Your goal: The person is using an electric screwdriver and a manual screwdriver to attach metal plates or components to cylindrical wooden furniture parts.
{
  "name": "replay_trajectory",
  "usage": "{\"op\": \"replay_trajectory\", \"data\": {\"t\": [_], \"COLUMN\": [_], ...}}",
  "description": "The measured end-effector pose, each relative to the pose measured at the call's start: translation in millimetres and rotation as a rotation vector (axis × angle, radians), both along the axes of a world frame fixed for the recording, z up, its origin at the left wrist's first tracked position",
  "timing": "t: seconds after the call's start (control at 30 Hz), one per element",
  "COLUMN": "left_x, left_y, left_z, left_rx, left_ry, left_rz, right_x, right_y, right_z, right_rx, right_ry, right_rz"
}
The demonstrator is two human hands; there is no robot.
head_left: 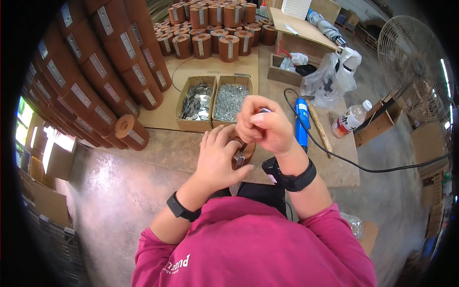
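Observation:
A brown hollow cylinder (248,150) with a metal plate (238,160) on its side stands at the table's near edge. My left hand (215,154) grips it, fingers over its top and thumb along its near side. My right hand (267,125) is closed in a fist just above the cylinder. Only a small dark bluish end of something shows at the top of that fist; the rest is hidden. Beyond my hands are an open box of flat metal pieces (197,101) and another of nails or screws (231,100).
Tall stacks of brown cylinders (98,64) rise at left, with one single cylinder (131,132) beside them. More cylinders (229,48) fill the table's far end. At right are a blue electric screwdriver (301,122) with a black cable, a wooden stick (320,129), a bottle (351,119) and a fan (416,67).

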State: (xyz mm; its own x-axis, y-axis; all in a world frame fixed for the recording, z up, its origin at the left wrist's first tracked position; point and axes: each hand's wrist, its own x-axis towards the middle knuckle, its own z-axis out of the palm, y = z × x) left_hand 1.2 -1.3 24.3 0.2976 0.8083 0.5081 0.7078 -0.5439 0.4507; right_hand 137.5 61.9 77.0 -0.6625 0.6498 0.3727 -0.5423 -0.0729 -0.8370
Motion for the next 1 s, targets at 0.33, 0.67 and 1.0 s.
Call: {"op": "replay_trajectory", "data": {"t": [0.33, 0.67, 1.0], "left_x": [-33, 0, 5], "left_y": [13, 2, -3], "left_z": [-2, -27, -16], "left_rx": [-0.025, -0.099, -0.128], "left_ry": [0.199, -0.175, -0.284], "left_rz": [-0.144, -0.081, 0.023], "right_x": [67, 38, 15], "right_y": [-31, -47, -38], "right_z": [37, 13, 6], "right_rx": [0.173, 0.011, -0.014], "right_ry": [0.160, 0.121, 0.114], "right_rz": [-0.287, -0.409, -0.391]}}
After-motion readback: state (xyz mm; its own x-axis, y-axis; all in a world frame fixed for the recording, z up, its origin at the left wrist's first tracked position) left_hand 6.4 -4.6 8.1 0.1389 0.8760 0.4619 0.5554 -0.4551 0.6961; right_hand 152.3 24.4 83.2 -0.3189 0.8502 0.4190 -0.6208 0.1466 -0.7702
